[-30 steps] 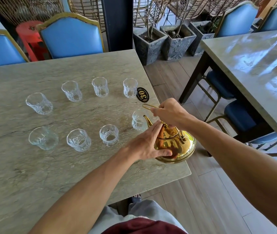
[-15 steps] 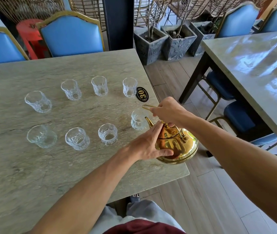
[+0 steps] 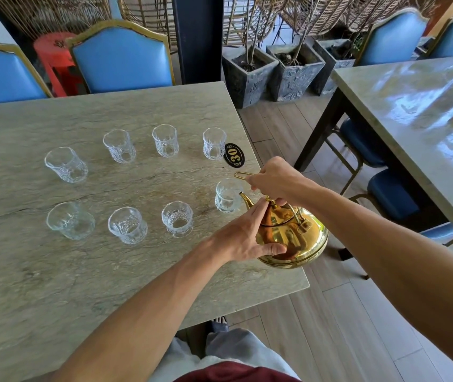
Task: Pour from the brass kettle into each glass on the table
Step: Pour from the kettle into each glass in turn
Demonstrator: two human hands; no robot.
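The brass kettle (image 3: 306, 239) hangs tilted at the right edge of the stone table (image 3: 54, 285), its spout beside the rim of the nearest right glass (image 3: 228, 195). My right hand (image 3: 275, 181) grips the kettle's thin wire handle from above. Straight fingers of my left hand (image 3: 243, 235) press on the lid, with the thumb against the kettle's side. Several cut-pattern glasses stand upright in two rows; the far row runs from one glass (image 3: 66, 164) to another (image 3: 214, 143), and the near row starts at a glass (image 3: 70, 220).
A black oval number tag (image 3: 234, 155) lies by the far right glass. Blue chairs (image 3: 122, 59) stand behind the table. A second table (image 3: 413, 106) and a blue seat (image 3: 392, 194) are close on the right, and stone planters (image 3: 247, 75) stand beyond the aisle.
The kettle has shifted slightly right and tipped a little more toward the near right glass. Both hands keep their places on it.
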